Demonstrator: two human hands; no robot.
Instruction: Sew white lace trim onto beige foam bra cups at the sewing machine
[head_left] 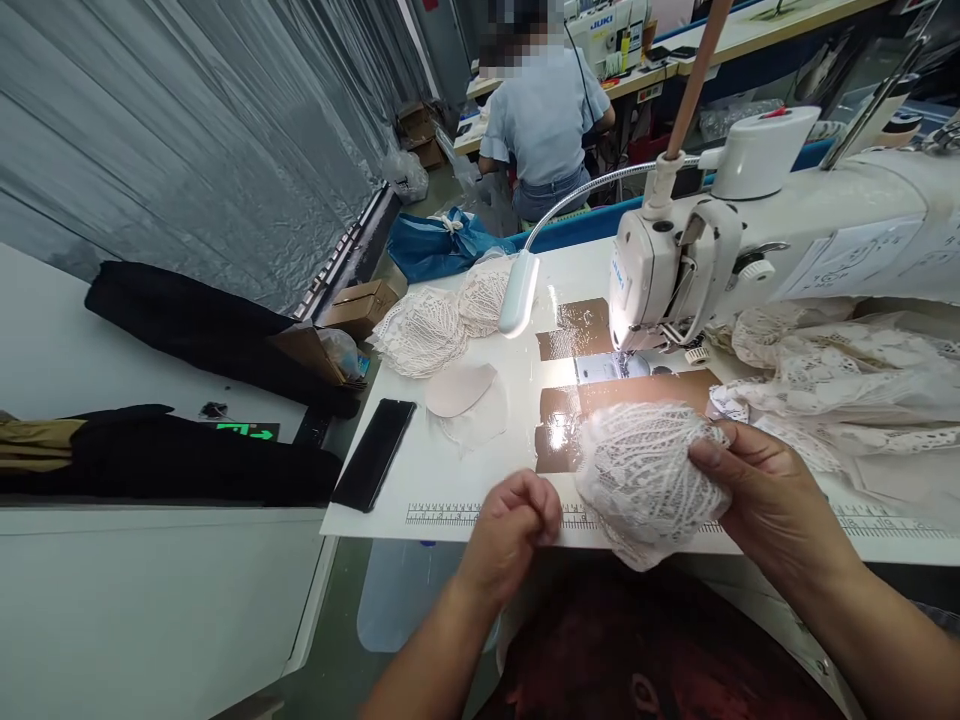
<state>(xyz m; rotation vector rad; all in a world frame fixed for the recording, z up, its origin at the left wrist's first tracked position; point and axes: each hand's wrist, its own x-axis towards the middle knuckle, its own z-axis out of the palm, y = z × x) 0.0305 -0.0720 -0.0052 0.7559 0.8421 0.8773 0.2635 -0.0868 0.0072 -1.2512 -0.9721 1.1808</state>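
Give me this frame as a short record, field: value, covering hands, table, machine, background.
left hand: fingers curled, by table's near edge; no held item visible
right hand: pinching white lace piece at its right side
table, left: black phone, pale fabric piece, other lace pieces
table, right: fabric heap
machine: white sewing machine, lamp beside it
background: seated person, light-blue top

Right hand (772, 490) pinching the edge of a white lace piece (649, 475) at the worktop's (450, 480) front edge. Left hand (517, 520) at its 8 o'clock, fingers curled in. Clock from that piece: sewing machine head (645, 280) at 12, lace pile (847, 380) at 2, phone (375, 455) at 9, beige pad (457, 390) at 10, 2 more lace pieces (424, 335) at 10, farther out. Co-worker (547, 130) at 11, back turned.
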